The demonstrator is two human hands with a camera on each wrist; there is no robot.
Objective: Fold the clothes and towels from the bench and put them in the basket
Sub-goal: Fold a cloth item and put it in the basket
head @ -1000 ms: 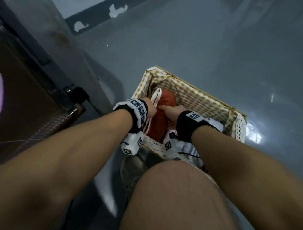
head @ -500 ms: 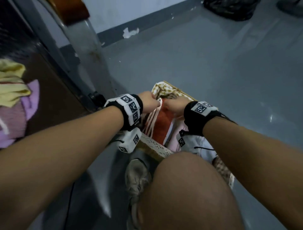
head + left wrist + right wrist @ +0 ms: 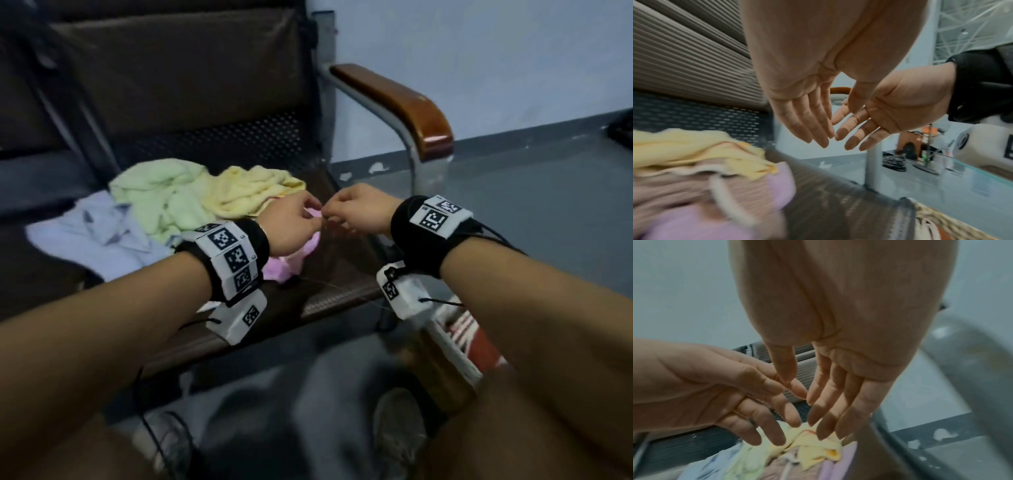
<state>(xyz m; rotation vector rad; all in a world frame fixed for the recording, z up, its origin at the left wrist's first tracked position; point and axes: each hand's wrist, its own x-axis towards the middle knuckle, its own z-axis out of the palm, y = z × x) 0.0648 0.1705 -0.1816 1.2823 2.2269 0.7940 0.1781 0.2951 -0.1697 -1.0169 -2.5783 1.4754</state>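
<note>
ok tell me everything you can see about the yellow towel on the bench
The yellow towel is a soft, fluffy-looking cloth lying crumpled and unfolded on the dark perforated bench seat. It sits at the right end of the laundry pile, pressed against the green towel on its left and overlapping pink fabric underneath. The right wrist view shows a thin orange-red line near one edge. Neither hand touches it; both hover just above.

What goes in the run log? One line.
left hand open | right hand open | over yellow towel | basket holds folded item
</note>
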